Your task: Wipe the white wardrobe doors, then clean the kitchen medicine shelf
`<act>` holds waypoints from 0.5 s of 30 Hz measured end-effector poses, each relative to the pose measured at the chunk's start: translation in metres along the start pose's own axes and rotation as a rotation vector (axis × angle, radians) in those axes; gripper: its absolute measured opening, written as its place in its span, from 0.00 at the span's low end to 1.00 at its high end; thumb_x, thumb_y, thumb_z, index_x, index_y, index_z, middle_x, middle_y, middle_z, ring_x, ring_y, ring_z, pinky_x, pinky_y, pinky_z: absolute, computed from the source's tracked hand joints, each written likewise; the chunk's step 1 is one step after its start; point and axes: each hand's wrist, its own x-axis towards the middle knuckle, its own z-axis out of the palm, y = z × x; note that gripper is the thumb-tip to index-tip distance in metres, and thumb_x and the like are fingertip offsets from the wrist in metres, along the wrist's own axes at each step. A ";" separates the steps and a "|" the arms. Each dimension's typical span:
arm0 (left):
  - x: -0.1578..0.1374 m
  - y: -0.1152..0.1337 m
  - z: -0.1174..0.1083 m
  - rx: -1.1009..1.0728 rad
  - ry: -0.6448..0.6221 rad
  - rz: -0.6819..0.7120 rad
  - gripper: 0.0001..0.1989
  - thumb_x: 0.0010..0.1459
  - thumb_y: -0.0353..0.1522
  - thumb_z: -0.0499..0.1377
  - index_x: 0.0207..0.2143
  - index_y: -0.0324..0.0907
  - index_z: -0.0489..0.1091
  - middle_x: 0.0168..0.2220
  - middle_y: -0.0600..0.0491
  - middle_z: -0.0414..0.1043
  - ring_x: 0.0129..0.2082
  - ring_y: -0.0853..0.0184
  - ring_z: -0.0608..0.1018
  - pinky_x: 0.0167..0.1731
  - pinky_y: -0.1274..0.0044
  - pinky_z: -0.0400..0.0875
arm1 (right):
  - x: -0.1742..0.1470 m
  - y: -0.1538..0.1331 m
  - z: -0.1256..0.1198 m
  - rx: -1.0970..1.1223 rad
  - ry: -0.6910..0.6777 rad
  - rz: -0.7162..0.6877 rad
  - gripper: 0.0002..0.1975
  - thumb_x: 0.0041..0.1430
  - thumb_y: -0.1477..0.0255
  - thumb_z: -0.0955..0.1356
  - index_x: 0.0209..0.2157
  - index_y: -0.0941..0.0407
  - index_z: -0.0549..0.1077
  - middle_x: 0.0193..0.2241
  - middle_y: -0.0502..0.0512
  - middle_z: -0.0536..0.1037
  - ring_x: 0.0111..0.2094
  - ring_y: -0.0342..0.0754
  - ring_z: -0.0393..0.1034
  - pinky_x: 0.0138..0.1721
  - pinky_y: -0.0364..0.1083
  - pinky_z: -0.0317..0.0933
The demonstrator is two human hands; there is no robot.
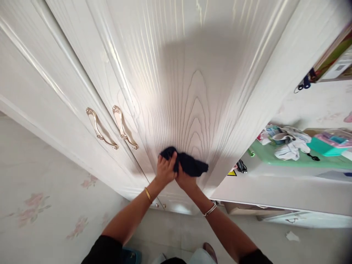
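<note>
A dark cloth (189, 164) is pressed against the white wood-grain wardrobe door (192, 91), low on its panel. My left hand (165, 169) grips the cloth's left end. My right hand (184, 179) sits just below and beside it, also closed on the cloth. Both wrists wear bracelets. Two gold handles (111, 126) are on the doors to the left.
A white cabinet (275, 190) stands to the right, topped by a green tray (299, 159) with crumpled cloths and a teal box (328, 143). Floral wallpaper (41, 205) covers the left wall. A scrap of paper (292, 236) lies on the tiled floor.
</note>
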 end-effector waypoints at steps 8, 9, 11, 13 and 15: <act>-0.028 0.014 0.005 -0.038 -0.162 -0.008 0.41 0.65 0.32 0.47 0.76 0.34 0.33 0.44 0.39 0.81 0.43 0.54 0.81 0.56 0.60 0.67 | -0.030 0.004 0.006 -0.002 -0.048 0.077 0.24 0.67 0.66 0.64 0.60 0.59 0.75 0.53 0.70 0.81 0.54 0.61 0.76 0.59 0.58 0.68; -0.001 0.007 -0.001 -0.064 -0.142 -0.008 0.40 0.66 0.33 0.46 0.76 0.34 0.34 0.46 0.38 0.80 0.47 0.52 0.80 0.58 0.59 0.65 | -0.004 0.007 -0.015 -0.001 -0.068 0.089 0.25 0.67 0.65 0.64 0.62 0.59 0.73 0.55 0.71 0.79 0.56 0.62 0.74 0.60 0.59 0.67; 0.066 -0.008 -0.017 -0.089 -0.118 -0.047 0.39 0.67 0.38 0.46 0.76 0.32 0.40 0.52 0.36 0.78 0.53 0.50 0.78 0.64 0.58 0.60 | 0.059 0.013 -0.061 0.009 -0.054 0.073 0.28 0.69 0.63 0.63 0.66 0.60 0.68 0.60 0.70 0.75 0.62 0.62 0.69 0.65 0.60 0.62; 0.137 -0.022 -0.036 -0.106 -0.062 -0.093 0.37 0.67 0.39 0.45 0.75 0.34 0.45 0.60 0.37 0.73 0.61 0.50 0.73 0.69 0.58 0.53 | 0.122 0.017 -0.105 0.019 0.060 0.069 0.31 0.71 0.64 0.61 0.71 0.58 0.60 0.65 0.66 0.71 0.68 0.62 0.62 0.69 0.61 0.56; 0.192 -0.031 -0.053 -0.112 0.019 -0.110 0.34 0.67 0.35 0.45 0.74 0.38 0.48 0.66 0.42 0.67 0.67 0.54 0.67 0.73 0.59 0.46 | 0.169 0.019 -0.139 0.036 0.168 0.053 0.32 0.72 0.66 0.60 0.74 0.55 0.51 0.67 0.63 0.68 0.71 0.60 0.56 0.72 0.62 0.51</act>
